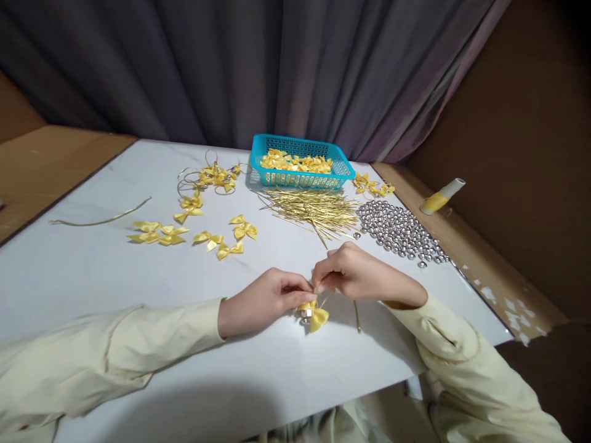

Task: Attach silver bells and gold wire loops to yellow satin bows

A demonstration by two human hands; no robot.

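A yellow satin bow [318, 317] hangs just below my left hand [272, 297], pinched at its upper part between thumb and fingers. On the bow sits a shiny silver piece [305, 316], which looks like a small bell. My right hand [349, 271] is closed in a pinch close beside the left fingertips. One end of a thin gold cord [357, 318] shows below the right hand; the fingers hide the rest of it. Both hands are above the white table [221, 387], near its front edge.
Behind the hands lies a pile of gold cords [314, 212], with a blue basket [305, 179] of bows beyond. Silver pieces [397, 227] spread at the right. Loose bows [221, 243], looped finished-looking bows [217, 176] and a single cord [101, 221] lie left. A yellow-and-white tube [442, 197] stands right.
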